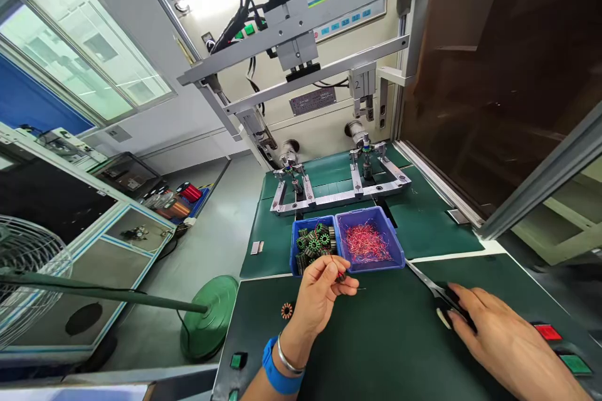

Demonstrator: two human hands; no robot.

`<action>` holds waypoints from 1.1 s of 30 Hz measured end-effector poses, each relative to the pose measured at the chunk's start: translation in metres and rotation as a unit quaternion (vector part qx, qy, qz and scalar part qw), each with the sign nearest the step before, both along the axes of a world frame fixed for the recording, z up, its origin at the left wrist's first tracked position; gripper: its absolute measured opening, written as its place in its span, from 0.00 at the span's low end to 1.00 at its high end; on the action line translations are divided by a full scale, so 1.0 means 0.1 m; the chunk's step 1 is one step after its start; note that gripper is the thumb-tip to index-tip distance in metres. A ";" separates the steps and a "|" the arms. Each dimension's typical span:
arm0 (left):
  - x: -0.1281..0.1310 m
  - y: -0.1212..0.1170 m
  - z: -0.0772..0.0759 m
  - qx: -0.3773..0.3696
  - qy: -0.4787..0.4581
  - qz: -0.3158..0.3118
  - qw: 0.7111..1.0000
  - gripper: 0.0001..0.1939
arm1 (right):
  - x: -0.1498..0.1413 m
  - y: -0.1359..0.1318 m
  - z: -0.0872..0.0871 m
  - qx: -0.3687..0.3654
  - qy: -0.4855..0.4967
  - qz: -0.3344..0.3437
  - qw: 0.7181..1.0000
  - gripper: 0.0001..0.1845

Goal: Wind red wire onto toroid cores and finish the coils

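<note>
The person's left hand (320, 291), in the lower middle of the frame, was pinched, thumb and fingers together on a small wound part (341, 276), whose details the fingers largely hid; a thin wire end stuck out to its right. At the lower right, the right hand (493, 326) was closed about the dark handles of the scissors (426, 279), whose blades pointed up and left toward the bins. Just above the left hand, the blue bin (295, 247) held green-and-dark cores (314, 243), and touching it on the right, the purple-blue bin (396, 249) held a tangle of red wire pieces (367, 243). A copper-wound ring (286, 310) lay on the green worktop (385, 338), left of the left wrist. A metal fixture (329, 200) stood behind the bins, near the frame's centre.
</note>
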State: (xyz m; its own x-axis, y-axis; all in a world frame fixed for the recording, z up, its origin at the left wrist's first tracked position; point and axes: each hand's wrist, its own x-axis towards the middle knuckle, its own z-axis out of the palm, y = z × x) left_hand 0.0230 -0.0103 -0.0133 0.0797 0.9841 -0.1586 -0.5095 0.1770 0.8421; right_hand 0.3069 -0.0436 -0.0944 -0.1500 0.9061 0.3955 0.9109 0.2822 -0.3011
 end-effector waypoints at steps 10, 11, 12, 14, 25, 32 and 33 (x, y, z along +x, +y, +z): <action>0.12 0.03 0.06 -0.025 0.033 -0.014 0.999 0.17 | 0.24 0.00 0.56 -0.354 0.365 0.080 0.857 0.26; 0.16 0.04 0.07 -0.018 0.038 -0.021 0.999 0.16 | 0.16 0.08 0.67 -0.374 0.359 0.109 0.848 0.24; 0.19 0.05 0.09 -0.012 0.044 -0.027 0.999 0.16 | 0.07 0.17 0.77 -0.394 0.357 0.134 0.836 0.22; 0.25 0.06 0.11 -0.008 0.058 -0.033 0.998 0.16 | -0.09 0.37 0.90 -0.427 0.363 0.173 0.810 0.20; 0.42 0.21 0.12 -0.062 0.103 -0.042 0.992 0.17 | -0.34 0.78 0.89 -0.451 0.390 0.221 0.772 0.17; 0.47 0.26 0.09 -0.086 0.126 -0.042 0.987 0.18 | -0.31 0.78 0.89 -0.464 0.402 0.208 0.761 0.17; 0.48 0.26 0.08 -0.091 0.131 -0.041 0.986 0.18 | -0.31 0.78 0.91 -0.473 0.403 0.197 0.758 0.18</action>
